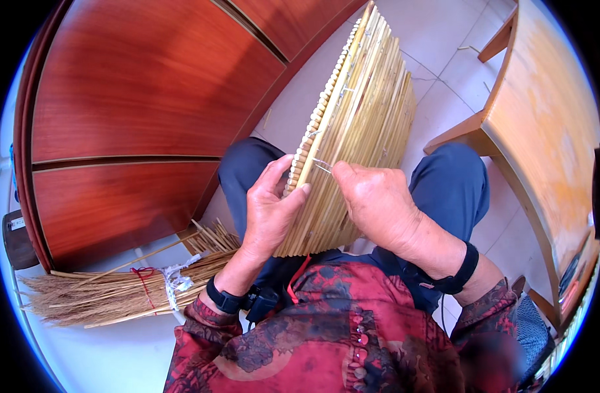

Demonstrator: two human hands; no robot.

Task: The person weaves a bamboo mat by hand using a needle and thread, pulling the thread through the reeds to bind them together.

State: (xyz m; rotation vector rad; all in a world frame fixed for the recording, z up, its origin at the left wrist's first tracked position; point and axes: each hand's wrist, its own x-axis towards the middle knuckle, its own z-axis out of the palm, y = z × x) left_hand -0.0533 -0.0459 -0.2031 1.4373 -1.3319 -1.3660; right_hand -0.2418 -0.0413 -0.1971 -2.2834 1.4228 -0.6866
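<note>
A panel of straight, pale yellow plant stalks (372, 111) stands tilted between my knees, its stalks packed side by side. Along its left edge runs a row of round cut stalk ends (321, 105) beside one thicker stalk. My left hand (268, 213) is closed around the lower part of this edge, thumb on the near face. Just to the right, my right hand (382, 203) is closed in a pinch on a thin, light-coloured strand (323, 166) that reaches the edge stalk. Its fingertips are partly hidden, and I cannot tell whether the strand is thread or wire.
A bundle of bristly dry stalks (110, 295), tied with red and white strips, lies at the lower left. Reddish wooden cabinet doors (142, 98) rise on the left. A light wooden table (542, 98) stands on the right. Stalk scraps lie on the tiled floor (444, 59).
</note>
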